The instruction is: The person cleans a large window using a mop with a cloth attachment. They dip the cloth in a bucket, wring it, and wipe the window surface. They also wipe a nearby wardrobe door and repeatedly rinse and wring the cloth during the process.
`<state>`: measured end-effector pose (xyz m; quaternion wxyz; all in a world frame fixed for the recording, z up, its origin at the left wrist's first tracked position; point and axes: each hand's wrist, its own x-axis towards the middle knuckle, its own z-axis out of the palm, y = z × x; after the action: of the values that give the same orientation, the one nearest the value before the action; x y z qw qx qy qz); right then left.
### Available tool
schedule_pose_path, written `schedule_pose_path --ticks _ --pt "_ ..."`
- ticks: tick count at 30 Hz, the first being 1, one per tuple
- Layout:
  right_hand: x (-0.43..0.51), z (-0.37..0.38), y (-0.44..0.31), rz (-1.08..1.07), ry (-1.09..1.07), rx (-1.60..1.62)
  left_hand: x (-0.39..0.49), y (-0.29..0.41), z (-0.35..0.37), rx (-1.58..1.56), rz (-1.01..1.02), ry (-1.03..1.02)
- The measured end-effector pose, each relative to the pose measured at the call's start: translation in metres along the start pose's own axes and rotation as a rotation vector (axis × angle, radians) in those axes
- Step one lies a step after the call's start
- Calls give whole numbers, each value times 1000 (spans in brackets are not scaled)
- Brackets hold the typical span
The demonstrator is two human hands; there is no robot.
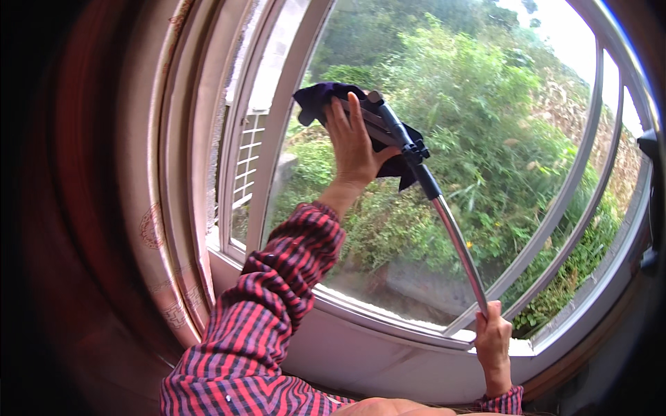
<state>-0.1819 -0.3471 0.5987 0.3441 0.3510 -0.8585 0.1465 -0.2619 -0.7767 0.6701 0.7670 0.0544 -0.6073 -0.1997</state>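
My left hand [354, 140] lies spread on a dark cloth [317, 99] and the flat head of a pole tool, with the thumb near its joint. The cloth is around the head, in front of a window pane [395, 218]. At the lower right my right hand [494, 333] is closed around the lower part of a metal pole [458, 236]. The pole slants up to the left, through a dark sleeve, to the head beneath my left hand. Part of the head is hidden by my fingers.
Patterned curtains [161, 234] hang at the left beside the window frame [281, 119]. Upright frame bars [577, 177] cross the right side. Below runs the window sill [385, 322]. Bushes and dry stalks stand outside, and a white grating shows at the left.
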Motion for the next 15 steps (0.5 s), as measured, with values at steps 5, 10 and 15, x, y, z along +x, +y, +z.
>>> schedule_pose_path --ticks 5,10,15 --pt "12 -21 12 -64 100 -238 2 2 13 -2 -46 45" --pt "17 -25 24 -81 182 -282 5 -6 15 11 -47 34" --pt "24 -27 34 -72 194 -229 37 -16 17 144 -65 17"
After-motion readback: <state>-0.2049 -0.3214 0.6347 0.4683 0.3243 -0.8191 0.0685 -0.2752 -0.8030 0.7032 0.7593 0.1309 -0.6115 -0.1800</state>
